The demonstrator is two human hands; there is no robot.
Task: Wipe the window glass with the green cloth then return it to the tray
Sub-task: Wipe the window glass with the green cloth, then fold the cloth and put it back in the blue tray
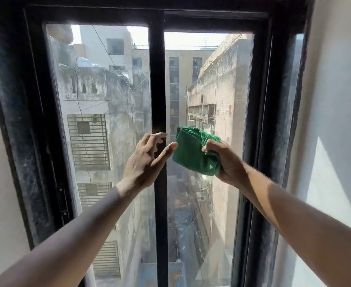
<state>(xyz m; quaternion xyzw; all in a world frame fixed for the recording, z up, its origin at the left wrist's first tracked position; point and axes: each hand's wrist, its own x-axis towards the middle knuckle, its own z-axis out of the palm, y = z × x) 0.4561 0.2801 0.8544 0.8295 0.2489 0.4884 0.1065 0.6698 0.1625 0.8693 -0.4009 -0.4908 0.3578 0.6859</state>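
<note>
Both hands were up at frame centre before the window (pixel 207 96): the right hand (pixel 226 162) clutched the bunched green cloth (pixel 189 154), fingers curled over its right edge, likely to ready a pad for wiping. The left hand (pixel 147 156) was spread, empty, thumb tip touching the cloth's left edge, probably helping fold it. No tray was in view, so its contents couldn't be told.

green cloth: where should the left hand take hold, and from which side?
Probably the bare left edge of the green cloth, approached from the left. The right hand already bunches its right side, and the open left hand has its thumb beside that free folded edge.
</note>
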